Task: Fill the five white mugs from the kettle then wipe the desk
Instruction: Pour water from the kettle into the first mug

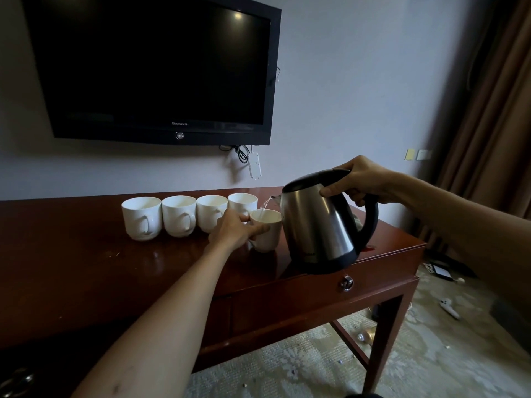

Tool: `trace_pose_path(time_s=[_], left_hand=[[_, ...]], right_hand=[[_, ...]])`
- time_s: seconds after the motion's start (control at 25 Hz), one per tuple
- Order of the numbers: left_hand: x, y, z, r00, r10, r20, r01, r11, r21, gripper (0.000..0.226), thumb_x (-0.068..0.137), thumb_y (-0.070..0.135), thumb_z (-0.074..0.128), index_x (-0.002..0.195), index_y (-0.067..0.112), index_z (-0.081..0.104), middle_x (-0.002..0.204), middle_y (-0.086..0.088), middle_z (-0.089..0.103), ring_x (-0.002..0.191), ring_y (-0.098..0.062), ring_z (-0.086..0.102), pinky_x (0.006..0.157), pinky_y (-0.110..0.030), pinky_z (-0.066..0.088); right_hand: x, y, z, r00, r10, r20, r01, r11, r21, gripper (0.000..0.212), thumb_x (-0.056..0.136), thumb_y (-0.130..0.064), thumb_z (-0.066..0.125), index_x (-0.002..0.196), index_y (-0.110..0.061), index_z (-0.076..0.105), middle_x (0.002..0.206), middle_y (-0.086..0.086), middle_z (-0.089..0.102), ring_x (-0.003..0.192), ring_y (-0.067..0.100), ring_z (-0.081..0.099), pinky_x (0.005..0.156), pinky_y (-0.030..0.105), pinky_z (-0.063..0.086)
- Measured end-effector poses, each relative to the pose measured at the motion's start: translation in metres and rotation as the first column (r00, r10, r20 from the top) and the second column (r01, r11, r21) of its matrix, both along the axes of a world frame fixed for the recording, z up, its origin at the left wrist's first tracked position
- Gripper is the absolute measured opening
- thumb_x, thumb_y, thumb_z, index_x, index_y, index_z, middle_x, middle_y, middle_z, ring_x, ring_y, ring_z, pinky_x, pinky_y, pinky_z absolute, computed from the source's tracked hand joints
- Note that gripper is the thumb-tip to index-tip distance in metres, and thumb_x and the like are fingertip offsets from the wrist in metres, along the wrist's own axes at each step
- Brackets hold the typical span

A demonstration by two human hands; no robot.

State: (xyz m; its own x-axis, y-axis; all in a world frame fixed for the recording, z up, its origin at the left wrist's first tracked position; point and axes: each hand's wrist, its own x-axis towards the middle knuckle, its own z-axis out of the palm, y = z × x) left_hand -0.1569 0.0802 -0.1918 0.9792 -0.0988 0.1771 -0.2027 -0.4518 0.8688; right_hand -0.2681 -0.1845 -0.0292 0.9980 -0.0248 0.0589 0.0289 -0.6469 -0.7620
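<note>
Five white mugs sit on the dark wooden desk (86, 271). Four stand in a row near the wall: the far-left mug (141, 218), the second mug (179, 216), the third mug (211, 212) and the fourth mug (242, 203), each just beside the next, handles facing me. I cannot tell what is in them from this angle. The fifth mug (267, 234) stands in front of the fourth, nearer the desk's front edge. My left hand (234, 229) is wrapped around its handle side, fingers closed on it. My right hand (360, 179) grips the black handle of the steel kettle (319, 222), which is tilted toward the fifth mug and held above the desk. A thin stream of water (265, 204) runs from the spout into that mug. Behind the kettle a bit of cloth (358, 222) shows, mostly hidden. A dark television (152, 67) hangs on the wall above the mugs, with cables (242, 153) dangling beneath it. Brown curtains (488, 110) hang to the right, and small items lie scattered on the patterned carpet (316, 363).
</note>
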Motion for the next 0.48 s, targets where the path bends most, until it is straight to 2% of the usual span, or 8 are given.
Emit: trace_pose_path(time_s=[0.08, 0.28, 0.36, 0.48], left_hand=[[0.0022, -0.0003, 0.001, 1.0, 0.004, -0.015, -0.004, 1.0, 0.015, 0.091, 0.029, 0.087, 0.073, 0.097, 0.026, 0.076, 0.093, 0.006, 0.078, 0.105, -0.017, 0.071, 0.099, -0.046, 0.053], [-0.0024, -0.0014, 0.0033, 0.999, 0.034, -0.027, -0.034, 0.999, 0.007, 0.093, 0.027, 0.084, 0.073, 0.097, 0.023, 0.071, 0.099, 0.007, 0.077, 0.106, -0.017, 0.07, 0.101, -0.045, 0.051], [-0.0038, -0.0025, 0.0043, 0.999, 0.036, -0.031, -0.036, 0.999, 0.015, 0.086, 0.027, 0.084, 0.073, 0.091, 0.027, 0.069, 0.098, 0.006, 0.077, 0.103, -0.018, 0.07, 0.1, -0.044, 0.052], [-0.0022, -0.0014, 0.0017, 0.999, 0.034, -0.019, -0.034, 0.999, 0.003, 0.089, 0.027, 0.085, 0.075, 0.093, 0.025, 0.073, 0.093, 0.004, 0.077, 0.1, -0.02, 0.072, 0.098, -0.046, 0.054]], right_hand=[[0.0014, -0.0037, -0.002, 1.0, 0.0, 0.0, 0.0, 1.0, 0.017, 0.019, 0.07, -0.016, 0.093, 0.079, -0.007, 0.079, 0.055, 0.002, 0.034, 0.045, 0.016, 0.03, 0.046, 0.026, 0.032], [0.0032, -0.0067, -0.0033, 1.0, 0.014, -0.009, -0.014, 0.999, 0.034, 0.014, 0.071, -0.015, 0.092, 0.069, -0.014, 0.078, 0.054, 0.002, 0.03, 0.046, 0.016, 0.028, 0.045, 0.026, 0.03], [0.0032, -0.0078, -0.0036, 1.0, 0.017, -0.009, -0.017, 0.999, 0.042, 0.016, 0.071, -0.015, 0.092, 0.074, -0.01, 0.076, 0.055, 0.002, 0.03, 0.046, 0.016, 0.028, 0.044, 0.026, 0.03], [0.0034, -0.0088, -0.0032, 1.0, 0.015, -0.011, -0.014, 0.999, 0.03, 0.022, 0.071, -0.015, 0.091, 0.079, -0.005, 0.074, 0.052, 0.001, 0.033, 0.045, 0.016, 0.03, 0.044, 0.026, 0.031]])
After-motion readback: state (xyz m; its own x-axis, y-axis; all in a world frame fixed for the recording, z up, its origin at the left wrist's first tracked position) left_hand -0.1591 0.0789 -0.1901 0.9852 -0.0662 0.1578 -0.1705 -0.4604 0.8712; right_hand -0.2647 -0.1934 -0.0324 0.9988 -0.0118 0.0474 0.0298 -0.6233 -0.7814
